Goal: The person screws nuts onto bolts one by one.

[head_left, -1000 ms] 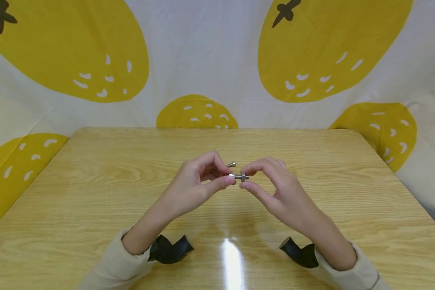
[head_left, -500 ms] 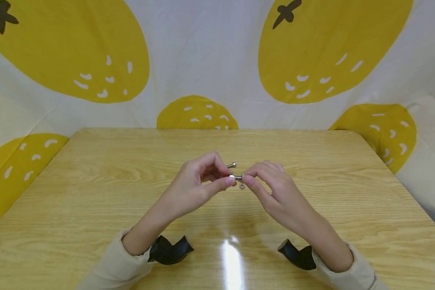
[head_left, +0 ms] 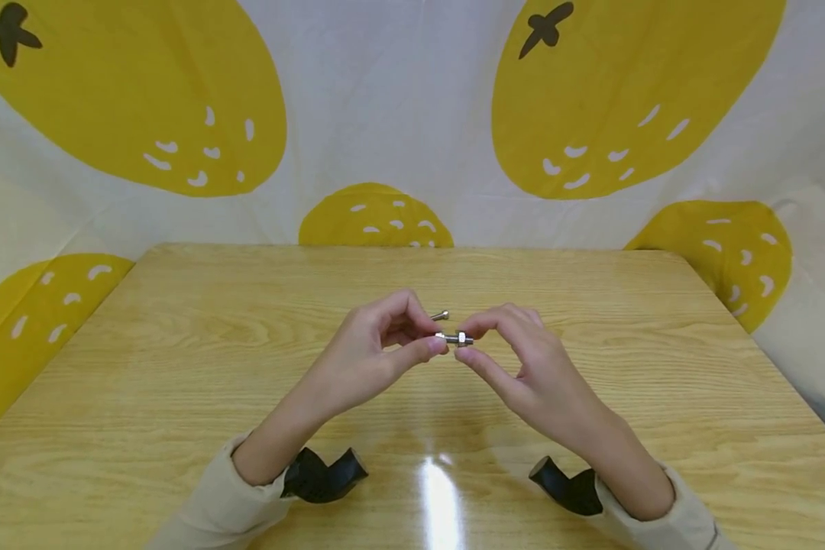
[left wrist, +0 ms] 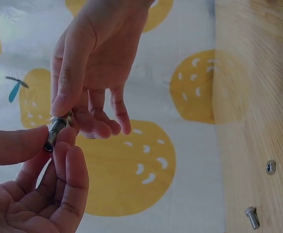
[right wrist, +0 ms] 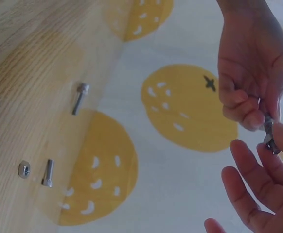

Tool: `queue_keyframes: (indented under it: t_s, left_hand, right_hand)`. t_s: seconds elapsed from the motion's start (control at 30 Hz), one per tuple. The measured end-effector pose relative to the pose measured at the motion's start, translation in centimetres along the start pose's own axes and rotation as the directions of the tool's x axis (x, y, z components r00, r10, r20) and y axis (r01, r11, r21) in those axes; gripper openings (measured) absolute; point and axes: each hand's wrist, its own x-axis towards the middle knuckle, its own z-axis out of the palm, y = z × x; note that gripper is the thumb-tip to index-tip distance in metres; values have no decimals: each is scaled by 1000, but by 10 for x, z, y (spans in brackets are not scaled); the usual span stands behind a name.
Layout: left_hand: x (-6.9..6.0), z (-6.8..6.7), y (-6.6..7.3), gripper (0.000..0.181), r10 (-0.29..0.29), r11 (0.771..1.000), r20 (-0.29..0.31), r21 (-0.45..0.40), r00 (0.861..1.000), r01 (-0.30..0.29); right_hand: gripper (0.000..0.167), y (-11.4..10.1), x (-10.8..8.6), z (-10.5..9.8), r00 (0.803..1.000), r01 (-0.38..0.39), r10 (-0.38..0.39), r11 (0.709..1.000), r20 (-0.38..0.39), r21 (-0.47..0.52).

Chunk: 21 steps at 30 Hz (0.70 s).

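Note:
My left hand (head_left: 378, 344) pinches the head end of a silver bolt (head_left: 451, 339) between thumb and index finger. The bolt lies level above the table, threads toward the right. On its shank sits a hex nut (head_left: 461, 338), with a short threaded tip sticking out beyond. My right hand (head_left: 529, 359) holds thumb and index finger at opposite sides of this nut. In the left wrist view, threads of the bolt (left wrist: 57, 130) show between both hands' fingers. In the right wrist view, fingers cover part of the bolt (right wrist: 268, 127).
On the wooden table (head_left: 247, 283), a loose bolt (head_left: 443, 315) lies just behind my hands. The right wrist view shows two bolts, one upper (right wrist: 79, 98) and one lower (right wrist: 47, 173), plus a spare nut (right wrist: 24, 169). A fruit-patterned curtain (head_left: 385, 114) hangs behind.
My right fingers rolled forward over the nut and bolt end, covering them half a second ago, then moved back so the nut shows again. My left hand stayed nearly still.

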Motion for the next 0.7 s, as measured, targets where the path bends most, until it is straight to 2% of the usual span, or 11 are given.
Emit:
queue_keyframes:
  t_s: [0.2,0.3,0.4,0.47,0.6,0.7]
  left_hand:
    - [1,1,1,10,1,1000,6,-7,1000,-1]
    - [1,1,2,11,6,1000,8,-5,1000,-6]
    - [1,1,2,10,6,1000,6,-8,1000,-6]
    - [0,1,2,11,11,1000,4,-6,1000,-11]
    - [0,1,2,11,15,1000,7,-3,1000,-15]
    - [1,1,2,10,2,1000,10,-2,1000,-1]
  right_hand:
    - [4,3,1,2,1000,9,-9,1000,-2,-3]
    - [8,3,2,1,1000,8,-8,1000,-5,-10]
    - [5,2,1,0,1000,-27,27,1000,-2,-9]
    - [13,1,1,-2,999,-46,46,999,-3,-6]
    - [27,0,1,-2,1000,0,0,1000,-25,5]
    - [24,1,1,-2,998,49,-49,999,-41,7]
